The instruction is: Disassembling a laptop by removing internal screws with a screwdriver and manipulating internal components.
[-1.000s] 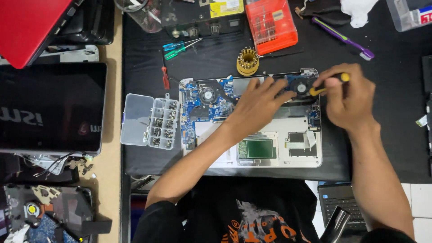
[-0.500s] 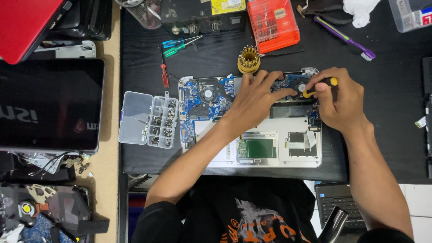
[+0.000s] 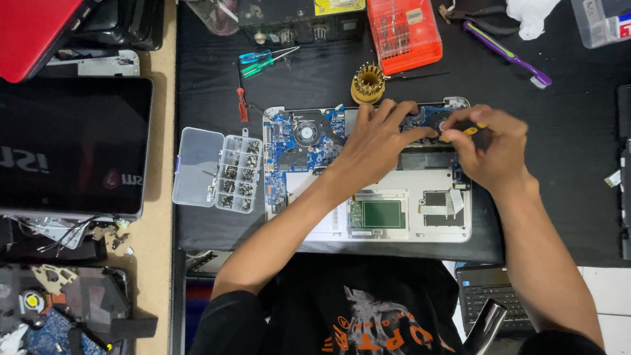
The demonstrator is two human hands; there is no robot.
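At frame centre, the left hand (image 3: 374, 141) presses flat on the opened laptop (image 3: 368, 174) while the right hand (image 3: 490, 148) grips a yellow-handled screwdriver (image 3: 463, 130), working a screw; steadiness matters.

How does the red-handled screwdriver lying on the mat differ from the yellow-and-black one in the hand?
The red-handled screwdriver lies loose on the black mat, untouched; the yellow-and-black screwdriver is gripped in the right hand over the opened laptop. The red one shows whole; the other is mostly hidden.
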